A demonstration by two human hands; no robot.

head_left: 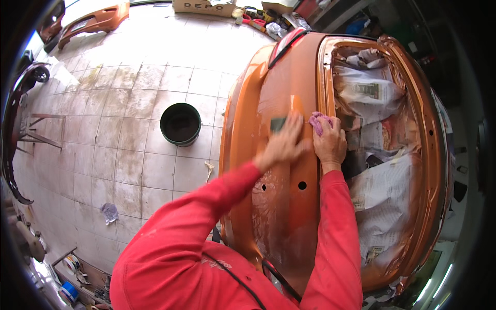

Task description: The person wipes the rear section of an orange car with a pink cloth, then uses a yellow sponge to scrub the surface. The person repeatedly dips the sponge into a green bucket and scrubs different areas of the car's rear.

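Note:
My left hand [283, 143], smeared by motion, lies over the orange car tailgate [281, 217] with its fingers stretched out. From under the fingers a dark green piece of sandpaper [277, 124] sticks out against the wet, dull paint. Close by on the right, my right hand [331, 142] is closed around a crumpled pink cloth [316, 124] at the edge of the window opening. Newspaper [385, 201] covers that opening. Two dark holes pierce the panel below my left hand. Both forearms are in red sleeves.
A black bucket [180, 124] stands on the stained tile floor [129, 170] left of the car. A crumpled rag [109, 212] lies nearer me. At the far left are an orange bumper [95, 25] and a metal stand [44, 129]. A cardboard box [204, 7] and clutter sit beyond.

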